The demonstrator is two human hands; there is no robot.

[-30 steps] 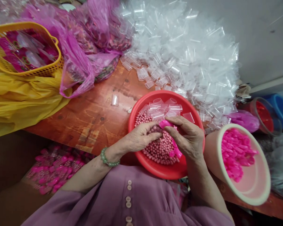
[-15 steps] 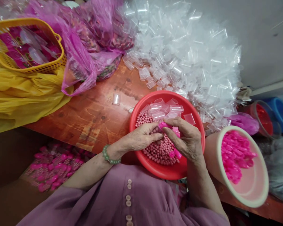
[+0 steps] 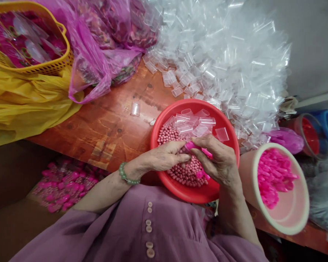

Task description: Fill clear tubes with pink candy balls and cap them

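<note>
A bright pink piece (image 3: 190, 146) is pinched between the thumb and fingers of the right hand (image 3: 221, 159), above a red basin (image 3: 192, 196). A translucent piece (image 3: 184, 149), partly hidden, is gripped by the nearly closed left hand (image 3: 165, 155), against the pink piece. Pink beads (image 3: 187, 175) and clear tubes (image 3: 207, 121) are contained in the basin, which is supported by the tabletop (image 3: 112, 120).

Before you, at the counter's (image 3: 106, 125) edge, sits a basin (image 3: 191, 197), with beads (image 3: 187, 176) inside and tubes (image 3: 200, 130) behind them. Right of it stands a bucket (image 3: 292, 205); behind the basin lies a heap of tubes (image 3: 221, 65), far left a basket (image 3: 57, 66).
</note>
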